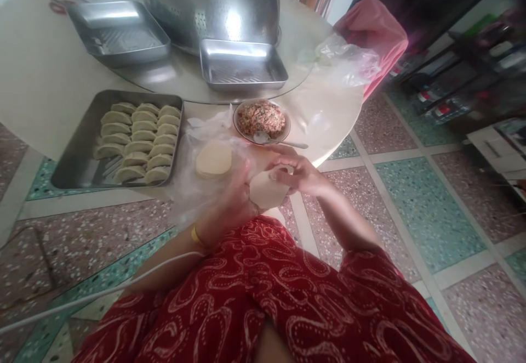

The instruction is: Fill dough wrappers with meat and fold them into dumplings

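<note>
1. Dough wrapper: pale, thin, held up between the two hands at the near edge of the tabletop, in front of the red patterned garment.
2. Right hand: grip closed on the wrapper's upper right part, thumb on the near face, fingers curled about the edge.
3. Left hand: at the wrapper's left edge, blurred; contact seems likely, but cannot tell how far this grip is closed. Yellow bracelet on the wrist.
4. Stack of round wrappers: on clear plastic sheeting, just beside the left hand.
5. Bowl: beyond the hands, heaped with chopped pinkish filling with green flecks. Metal spoon has its head in the filling; handle crosses the rim towards the right.
6. Large metal tray: left of the plastic sheeting; folded dumplings lie in three columns, with bare metal along the tray's left side.
7. Farther back: two smaller metal trays stand apart, before a big perforated metal vessel.
8. Crumpled clear bag at the tabletop's right, near a chair with a red cover.
9. White cable crosses the left forearm.
</note>
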`<state>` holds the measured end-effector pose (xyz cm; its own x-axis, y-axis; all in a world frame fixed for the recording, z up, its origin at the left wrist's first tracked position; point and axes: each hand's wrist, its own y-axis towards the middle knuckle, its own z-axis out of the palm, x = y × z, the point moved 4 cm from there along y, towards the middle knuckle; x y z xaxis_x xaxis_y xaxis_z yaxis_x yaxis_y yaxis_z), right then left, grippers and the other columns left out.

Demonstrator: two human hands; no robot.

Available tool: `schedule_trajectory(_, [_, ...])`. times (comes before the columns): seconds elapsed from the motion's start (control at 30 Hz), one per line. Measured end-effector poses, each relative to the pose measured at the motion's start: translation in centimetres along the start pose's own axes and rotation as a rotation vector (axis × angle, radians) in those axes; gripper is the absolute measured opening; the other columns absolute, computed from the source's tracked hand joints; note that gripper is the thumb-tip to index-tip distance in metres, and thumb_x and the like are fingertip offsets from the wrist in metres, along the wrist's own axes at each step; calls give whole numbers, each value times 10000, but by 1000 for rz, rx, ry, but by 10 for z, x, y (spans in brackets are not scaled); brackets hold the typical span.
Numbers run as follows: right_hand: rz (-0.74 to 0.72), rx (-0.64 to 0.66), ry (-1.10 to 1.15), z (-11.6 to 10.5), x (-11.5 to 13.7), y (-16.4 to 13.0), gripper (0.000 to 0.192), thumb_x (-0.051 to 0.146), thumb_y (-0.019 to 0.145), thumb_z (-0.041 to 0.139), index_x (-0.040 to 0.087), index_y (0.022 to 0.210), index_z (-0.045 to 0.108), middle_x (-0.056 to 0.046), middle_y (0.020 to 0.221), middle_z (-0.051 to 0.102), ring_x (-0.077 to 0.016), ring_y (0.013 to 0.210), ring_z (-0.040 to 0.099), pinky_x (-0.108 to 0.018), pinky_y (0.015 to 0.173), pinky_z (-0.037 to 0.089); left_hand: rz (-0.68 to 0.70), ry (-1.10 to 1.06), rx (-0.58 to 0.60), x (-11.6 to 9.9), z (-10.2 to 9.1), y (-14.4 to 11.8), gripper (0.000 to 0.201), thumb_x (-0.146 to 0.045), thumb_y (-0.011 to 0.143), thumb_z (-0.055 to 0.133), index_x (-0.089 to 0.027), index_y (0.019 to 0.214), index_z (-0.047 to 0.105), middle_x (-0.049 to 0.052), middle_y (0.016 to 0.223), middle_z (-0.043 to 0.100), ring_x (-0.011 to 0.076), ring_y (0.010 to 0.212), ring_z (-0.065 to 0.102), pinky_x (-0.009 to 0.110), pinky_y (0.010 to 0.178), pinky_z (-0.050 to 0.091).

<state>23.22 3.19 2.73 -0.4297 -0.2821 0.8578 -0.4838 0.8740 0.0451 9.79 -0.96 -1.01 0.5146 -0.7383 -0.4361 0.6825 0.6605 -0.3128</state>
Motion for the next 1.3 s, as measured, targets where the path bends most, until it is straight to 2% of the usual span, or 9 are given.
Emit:
schedule_trajectory(0.07, [-5,-2,34,4,-3,3,198,441,879,664,264,926,739,-30,1429,575,-203,1040,696,-389,797,657,2,-7,-33,1,-4,-1,771,-759,921,243,-126,1115,637,162,1009,737,338,1119,664,454,912,568])
schedule_trajectory(0.23, [-124,-170,-81,12,-14,8,176,420,877,677,255,885,738,-51,1394,606,-267,1332,542,-502,1062,527,124,-61,-166,0,-20,-2,583,-639,960,335,-160,1070,648,127,1078,737,278,1224,612,388,1000,531])
schedule_trajectory(0.37, [-36,-347,6,0,-39,-4,277,509,881,654,274,1006,733,-67,1210,707,-243,1154,649,-472,944,578,143,-28,-156,1,-25,-1,574,-645,915,417,-171,1162,628,122,1117,734,282,1190,637,397,960,558])
schedule_trajectory(0.53, [309,-533,197,-27,-92,-31,382,573,812,696,218,948,726,-40,830,726,-164,713,649,-329,616,543,192,-23,-211,-4,-30,0,590,-607,900,490,-177,1293,582,125,1172,718,277,1154,658,393,930,575])
schedule_trajectory(0.7, [277,-620,329,-28,-115,-15,562,677,759,667,260,1135,645,4,750,647,-131,610,579,-322,583,522,165,-166,-278,-4,-30,6,567,-549,893,571,-147,1292,599,131,1143,725,267,1117,673,347,918,577])
schedule_trajectory(0.83, [162,-645,229,-24,-103,13,421,645,861,571,273,1037,657,-1,722,616,-139,601,579,-343,592,528,132,-234,-366,-7,-25,6,498,-464,967,486,-118,1311,588,130,1147,726,249,1098,683,327,909,578])
schedule_trajectory(0.97, [-103,-603,-217,-24,-65,22,249,470,969,510,277,996,667,-46,902,709,-202,850,692,-393,737,577,134,-268,-469,-12,-23,1,505,-447,1022,363,-103,1323,580,138,1146,728,251,1113,679,335,907,577])
schedule_trajectory(1.1, [-355,-549,-472,-28,-34,21,171,324,998,511,287,1035,673,-29,971,746,-206,924,704,-410,789,584,150,-301,-446,-14,-25,1,549,-482,1031,325,-102,1348,563,144,1171,721,253,1159,659,348,960,555])
schedule_trajectory(1.3, [-464,-426,-531,-25,-31,41,201,375,1000,517,290,1050,692,-27,1012,766,-218,950,687,-450,847,561,135,-315,-398,-13,-29,2,589,-494,1032,307,-68,1352,559,162,1170,719,271,1164,659,373,1009,529])
